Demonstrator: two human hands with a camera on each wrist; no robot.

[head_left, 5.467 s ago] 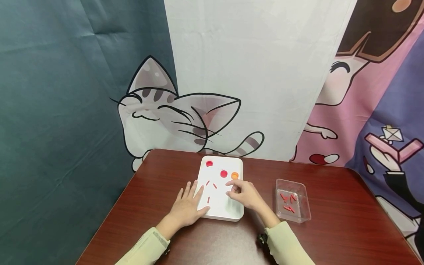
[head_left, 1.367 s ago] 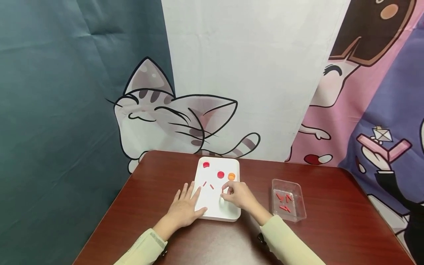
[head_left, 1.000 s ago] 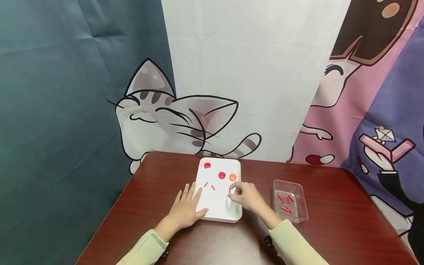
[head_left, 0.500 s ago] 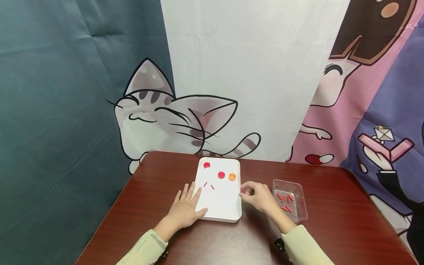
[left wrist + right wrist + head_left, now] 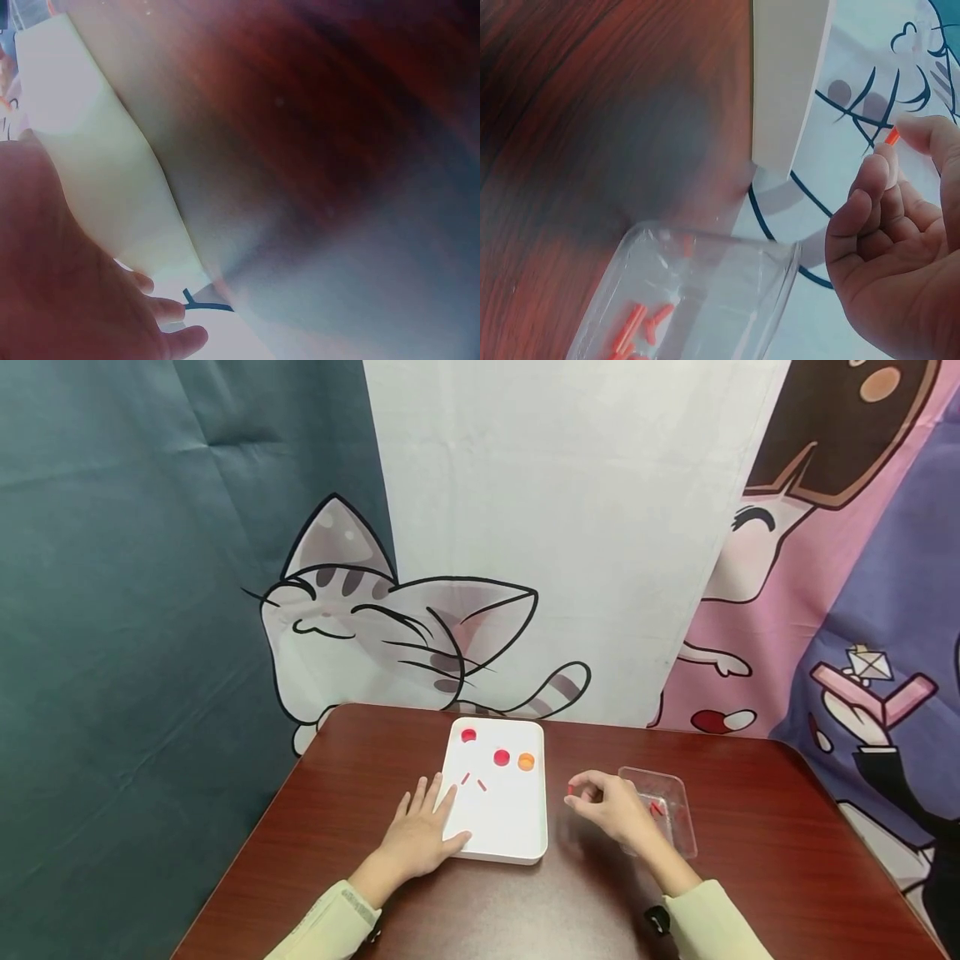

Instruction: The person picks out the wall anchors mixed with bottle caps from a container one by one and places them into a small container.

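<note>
My right hand (image 5: pixel 611 810) pinches a short red stick (image 5: pixel 892 136) between thumb and index finger, over the table just right of the white tray (image 5: pixel 498 835). Its forearm and palm overlap the clear plastic box (image 5: pixel 686 835) in the head view. Fingers spread, my left hand (image 5: pixel 416 835) rests at the tray's left edge. Two more red sticks lie on the tray, a left stick (image 5: pixel 466 778) and a right stick (image 5: pixel 482 785). Inside the clear box are several red sticks (image 5: pixel 630 330), some hidden by the right hand in the head view.
At the tray's far end sit a red round cap-like piece (image 5: pixel 468 735), a second red round piece (image 5: pixel 502 757) and an orange round piece (image 5: pixel 527 762). The brown table (image 5: pixel 375 743) ends at a printed cloth backdrop (image 5: pixel 480 527).
The right hand has picked up the third, nearest red stick from the tray and carried it right, past the tray's edge toward the clear box. The left hand stays in place.
</note>
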